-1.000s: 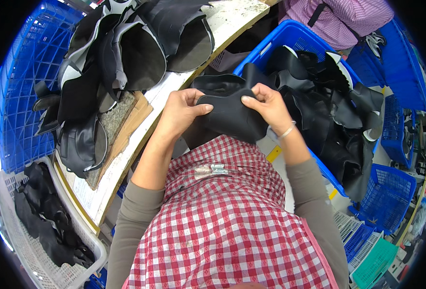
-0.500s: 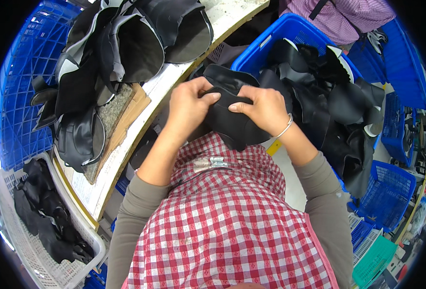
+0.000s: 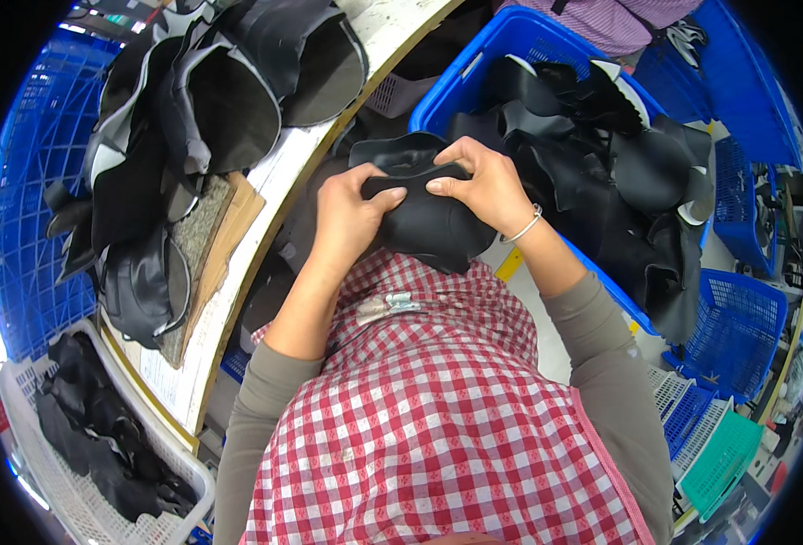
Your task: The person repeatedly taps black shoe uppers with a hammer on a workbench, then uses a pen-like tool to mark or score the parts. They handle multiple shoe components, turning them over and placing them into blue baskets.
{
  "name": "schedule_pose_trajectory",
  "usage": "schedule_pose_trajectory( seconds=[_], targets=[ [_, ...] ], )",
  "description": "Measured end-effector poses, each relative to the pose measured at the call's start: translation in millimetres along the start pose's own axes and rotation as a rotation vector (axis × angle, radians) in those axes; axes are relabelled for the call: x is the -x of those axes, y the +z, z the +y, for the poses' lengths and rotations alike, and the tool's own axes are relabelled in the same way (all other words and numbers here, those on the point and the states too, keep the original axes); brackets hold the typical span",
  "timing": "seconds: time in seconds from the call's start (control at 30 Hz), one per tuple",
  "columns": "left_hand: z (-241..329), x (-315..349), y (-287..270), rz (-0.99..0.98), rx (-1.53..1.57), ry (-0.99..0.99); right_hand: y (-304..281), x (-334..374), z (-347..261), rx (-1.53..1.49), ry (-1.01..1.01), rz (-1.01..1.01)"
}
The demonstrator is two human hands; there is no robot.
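A black leather shoe upper (image 3: 428,218) is stretched between my two hands, above my lap. My left hand (image 3: 349,211) pinches its top edge on the left, thumb on the near side and fingers behind. On the right, my right hand (image 3: 483,186) pinches the same edge between thumb and fingers, with a pale bangle on the wrist. Part of the upper's far side shows as a curved flap beyond my hands; my fingertips behind the edge are hidden.
A blue basket (image 3: 427,107) heaped with black leather pieces (image 3: 592,195) stands at the right. To the left, a worn white table (image 3: 306,150) carries several black uppers (image 3: 233,109). A white basket (image 3: 203,495) with black pieces sits lower left. Empty-looking blue (image 3: 737,322) and green baskets (image 3: 724,459) are lower right.
Both hands still grip the upper, which has turned so its smooth side faces me more and its edge is pulled straighter. The whole view has shifted slightly.
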State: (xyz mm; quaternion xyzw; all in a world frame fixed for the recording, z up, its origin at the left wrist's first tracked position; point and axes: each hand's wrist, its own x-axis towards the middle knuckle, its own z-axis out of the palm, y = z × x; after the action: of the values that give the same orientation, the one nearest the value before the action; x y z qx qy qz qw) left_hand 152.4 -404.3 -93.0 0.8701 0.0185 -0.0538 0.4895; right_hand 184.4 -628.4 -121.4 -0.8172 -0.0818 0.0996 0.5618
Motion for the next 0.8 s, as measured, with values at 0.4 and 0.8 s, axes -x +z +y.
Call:
schedule_pose_trajectory(
  seconds=[0.4, 0.8],
  targets=[
    [5.8, -23.8, -1.4, 0.063, 0.526, -0.177, 5.2, -11.6, 33.0, -0.656, 0.073, -0.036],
    [13.4, -5.0, 7.5, 0.210, -0.357, 0.160, 4.7, 10.5, 22.3, 0.511, -0.702, 0.336]
  ],
)
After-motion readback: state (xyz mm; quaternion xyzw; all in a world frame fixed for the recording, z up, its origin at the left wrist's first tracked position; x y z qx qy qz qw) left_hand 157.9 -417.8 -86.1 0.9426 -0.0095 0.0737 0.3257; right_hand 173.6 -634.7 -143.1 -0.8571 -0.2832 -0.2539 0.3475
